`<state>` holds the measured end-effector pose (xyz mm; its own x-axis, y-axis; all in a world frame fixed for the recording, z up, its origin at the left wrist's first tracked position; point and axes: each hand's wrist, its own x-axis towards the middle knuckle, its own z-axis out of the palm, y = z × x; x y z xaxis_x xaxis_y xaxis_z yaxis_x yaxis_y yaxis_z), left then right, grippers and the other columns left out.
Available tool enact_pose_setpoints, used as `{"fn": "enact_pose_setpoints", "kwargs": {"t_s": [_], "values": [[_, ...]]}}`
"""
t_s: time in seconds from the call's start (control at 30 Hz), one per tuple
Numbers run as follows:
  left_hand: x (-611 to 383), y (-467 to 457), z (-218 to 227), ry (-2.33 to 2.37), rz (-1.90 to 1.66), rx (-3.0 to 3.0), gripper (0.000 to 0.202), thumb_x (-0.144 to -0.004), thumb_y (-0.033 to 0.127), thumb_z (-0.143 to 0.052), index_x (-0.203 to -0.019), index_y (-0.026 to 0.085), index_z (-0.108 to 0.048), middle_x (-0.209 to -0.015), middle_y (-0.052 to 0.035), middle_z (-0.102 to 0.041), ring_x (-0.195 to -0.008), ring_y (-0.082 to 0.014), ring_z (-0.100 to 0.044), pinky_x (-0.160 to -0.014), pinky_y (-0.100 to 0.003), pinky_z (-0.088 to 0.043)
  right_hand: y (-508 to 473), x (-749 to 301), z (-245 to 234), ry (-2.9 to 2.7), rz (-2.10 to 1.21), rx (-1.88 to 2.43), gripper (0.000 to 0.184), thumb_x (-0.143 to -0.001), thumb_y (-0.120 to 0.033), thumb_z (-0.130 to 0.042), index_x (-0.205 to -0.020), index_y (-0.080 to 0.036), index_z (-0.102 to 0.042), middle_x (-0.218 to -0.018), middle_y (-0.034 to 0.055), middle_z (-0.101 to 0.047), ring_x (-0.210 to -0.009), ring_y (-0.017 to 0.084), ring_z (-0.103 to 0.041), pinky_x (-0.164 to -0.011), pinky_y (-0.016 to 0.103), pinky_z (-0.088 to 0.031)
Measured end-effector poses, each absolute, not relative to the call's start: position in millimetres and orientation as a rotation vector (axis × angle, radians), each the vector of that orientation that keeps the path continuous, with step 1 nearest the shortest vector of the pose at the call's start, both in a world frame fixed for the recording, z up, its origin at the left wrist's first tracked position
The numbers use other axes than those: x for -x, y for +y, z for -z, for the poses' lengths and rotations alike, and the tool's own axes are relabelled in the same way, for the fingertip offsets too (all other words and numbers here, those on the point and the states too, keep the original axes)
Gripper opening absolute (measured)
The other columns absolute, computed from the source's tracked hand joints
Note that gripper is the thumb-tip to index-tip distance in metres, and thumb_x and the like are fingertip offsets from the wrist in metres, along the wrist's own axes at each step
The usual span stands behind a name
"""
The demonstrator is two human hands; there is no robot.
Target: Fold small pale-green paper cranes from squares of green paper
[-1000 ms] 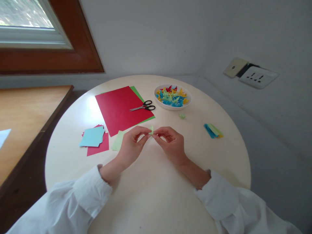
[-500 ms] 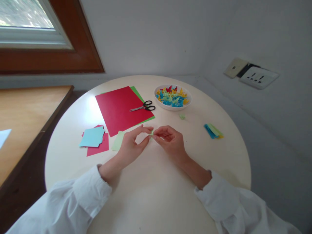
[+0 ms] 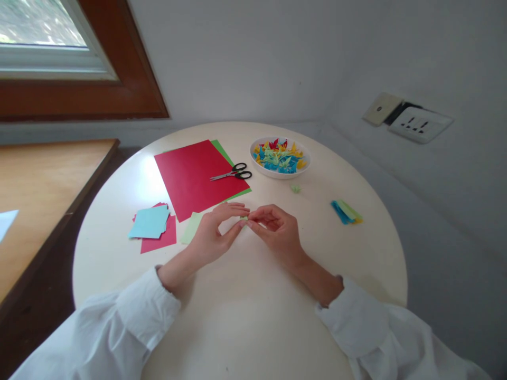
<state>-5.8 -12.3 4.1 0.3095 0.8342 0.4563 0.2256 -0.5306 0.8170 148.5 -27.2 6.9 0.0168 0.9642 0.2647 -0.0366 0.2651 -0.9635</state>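
My left hand point(image 3: 216, 232) and my right hand point(image 3: 275, 229) meet fingertip to fingertip over the middle of the round cream table point(image 3: 245, 311). Both pinch a small folded piece of light green paper point(image 3: 244, 218), which is mostly hidden by the fingers. A light green paper strip point(image 3: 191, 228) lies just left of my left hand. White sleeves cover both forearms.
A red sheet point(image 3: 194, 177) lies on a green sheet with black-handled scissors point(image 3: 233, 173) on top. A white bowl point(image 3: 280, 157) holds several coloured folded papers. A tiny green fold point(image 3: 295, 188) lies near it. Blue and red squares point(image 3: 152, 224) sit left, a small paper stack point(image 3: 346, 211) right.
Both hands have sunk slightly toward the table, and the green piece shows less between the fingertips than before.
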Motion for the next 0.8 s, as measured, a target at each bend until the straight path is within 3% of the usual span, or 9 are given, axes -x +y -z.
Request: {"fn": "enact_pose_setpoints", "kwargs": {"t_s": [0.2,0.8], "values": [[5.8,-13.5,-8.6,1.042,-1.21,-2.052,0.015,-0.08,0.022,-0.057,-0.09,0.018,-0.066,-0.092,-0.0087,-0.07,-0.087,-0.0196,-0.064,-0.079,-0.032,-0.05,-27.5,-148.8,-6.0,-1.255,-1.007,0.979,0.015,-0.065,-0.024,-0.072,-0.07,-0.019,-0.06,-0.07,0.0002,-0.066,-0.069,0.013,-0.064,-0.069,0.027,-0.054],[-1.7,-18.4,0.1,1.068,-1.228,-1.732,0.019,-0.081,0.029,-0.057,-0.089,0.017,-0.07,-0.093,-0.007,-0.073,-0.086,-0.0207,-0.067,-0.08,-0.031,-0.052,-28.2,-142.3,-6.3,-1.039,-1.054,1.031,0.034,-0.056,-0.021,-0.077,-0.072,-0.022,-0.047,-0.063,-0.0031,-0.07,-0.064,0.015,-0.069,-0.066,0.028,-0.056]]}}
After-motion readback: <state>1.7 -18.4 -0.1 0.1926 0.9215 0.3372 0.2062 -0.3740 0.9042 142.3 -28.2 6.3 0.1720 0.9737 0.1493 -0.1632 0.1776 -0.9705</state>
